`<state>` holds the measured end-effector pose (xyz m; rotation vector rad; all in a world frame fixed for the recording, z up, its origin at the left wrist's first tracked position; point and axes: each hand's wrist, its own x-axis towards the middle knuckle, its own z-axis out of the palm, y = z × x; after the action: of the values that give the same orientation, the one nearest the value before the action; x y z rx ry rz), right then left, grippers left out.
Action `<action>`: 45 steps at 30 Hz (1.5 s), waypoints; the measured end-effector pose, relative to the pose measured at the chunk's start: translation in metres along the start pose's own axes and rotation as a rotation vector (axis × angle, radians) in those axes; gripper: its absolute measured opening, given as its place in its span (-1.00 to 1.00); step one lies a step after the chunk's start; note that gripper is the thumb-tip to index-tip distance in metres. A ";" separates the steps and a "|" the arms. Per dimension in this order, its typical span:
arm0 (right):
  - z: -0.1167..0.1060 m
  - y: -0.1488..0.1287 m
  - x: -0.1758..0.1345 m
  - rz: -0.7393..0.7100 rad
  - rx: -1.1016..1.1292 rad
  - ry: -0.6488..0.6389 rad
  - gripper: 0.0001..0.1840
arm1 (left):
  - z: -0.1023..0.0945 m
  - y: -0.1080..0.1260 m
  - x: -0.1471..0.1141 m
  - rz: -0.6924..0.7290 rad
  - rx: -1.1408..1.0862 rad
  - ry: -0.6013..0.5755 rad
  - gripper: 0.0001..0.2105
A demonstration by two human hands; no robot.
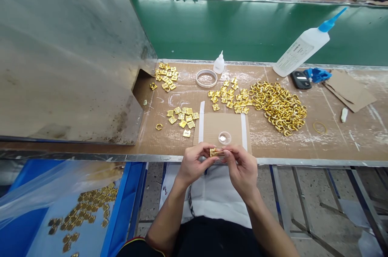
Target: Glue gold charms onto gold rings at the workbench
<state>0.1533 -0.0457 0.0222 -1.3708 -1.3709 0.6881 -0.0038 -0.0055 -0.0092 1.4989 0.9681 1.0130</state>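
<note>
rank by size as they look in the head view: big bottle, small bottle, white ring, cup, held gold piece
1. Big bottle
2. White ring and small bottle: unsure, the ring looks wider, the bottle taller
3. Cup
4. Held gold piece

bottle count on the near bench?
2: small white dropper bottle by the tape roll; large blue-tipped bottle behind the gold ring pile. The metal housing could hide more.
</note>
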 end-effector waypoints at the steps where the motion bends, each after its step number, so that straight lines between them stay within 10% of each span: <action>1: 0.000 0.000 0.000 -0.002 0.002 -0.002 -0.84 | 0.000 0.000 0.000 0.000 0.001 0.000 -0.70; 35: 0.001 -0.002 0.002 0.023 0.041 0.035 -0.84 | -0.001 0.000 0.000 0.016 0.000 -0.023 -0.70; 45: -0.008 0.023 0.017 -0.032 -0.032 0.237 -0.80 | 0.000 0.004 0.002 0.054 -0.131 -0.005 -0.73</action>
<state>0.1715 -0.0275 0.0082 -1.4048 -1.2166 0.4676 -0.0031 -0.0041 -0.0052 1.4249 0.8452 1.0898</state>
